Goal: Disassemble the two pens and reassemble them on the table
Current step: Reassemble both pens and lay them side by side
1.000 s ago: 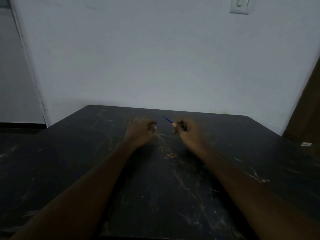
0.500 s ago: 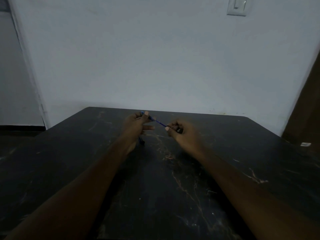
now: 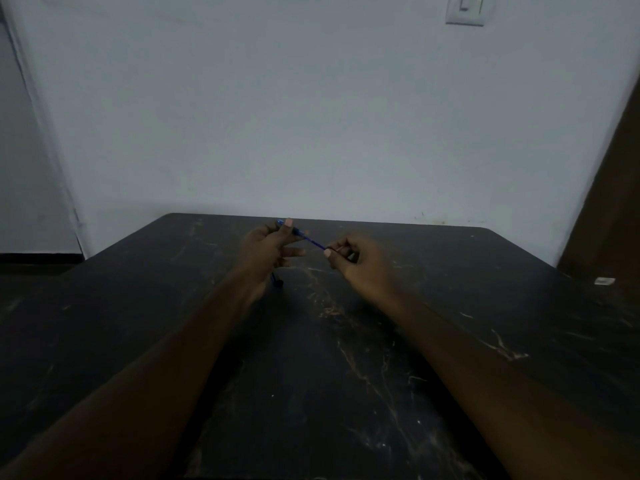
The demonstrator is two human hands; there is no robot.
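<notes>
Above the far middle of the dark table (image 3: 346, 375), my left hand (image 3: 268, 249) pinches a blue pen barrel (image 3: 296, 232) between thumb and fingers. A thin blue refill (image 3: 317, 244) runs from the barrel's right end down to my right hand (image 3: 353, 259), which pinches its other end at the fingertips. A second pen part (image 3: 277, 280), blue with a dark end, shows just below my left hand; whether it rests on the table or hangs from the hand is unclear. Something dark also sits within my right hand's curled fingers.
The table's back edge meets a pale wall. A brown door (image 3: 613, 188) stands at the right, with a small white object (image 3: 604, 280) by the table's right edge. A light switch (image 3: 465, 8) is high on the wall.
A second ago my hands were apart, the right one holding the blue refill. My left hand has risen with the barrel, and the refill's tip now meets the barrel's end.
</notes>
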